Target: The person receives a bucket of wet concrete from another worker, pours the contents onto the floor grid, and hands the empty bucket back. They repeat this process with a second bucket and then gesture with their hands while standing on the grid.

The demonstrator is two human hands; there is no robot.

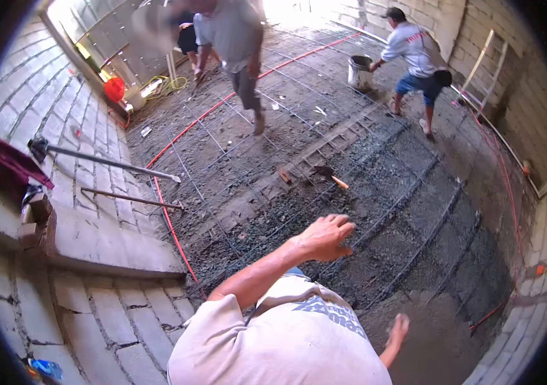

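Note:
My left hand (325,238) is held out in front of my shirt, fingers loosely apart and nothing in it. It hovers over dark wet concrete (389,212) crossed by steel bars. Lower right, beside my shirt, my right hand (399,330) is also bare, its fingers stretched out above the smoother grey concrete (434,333). A trowel with a wooden handle (339,183) lies beyond my left hand, at the edge of the wet concrete. Close to it is a small reddish-brown block (284,176).
A co-worker (415,54) bends over a bucket (360,72); another person (232,51) walks across the bar grid. A red hose (183,131) curves along the left. A long-handled tool (106,159) leans at the block wall (94,224). A ladder (488,70) stands right.

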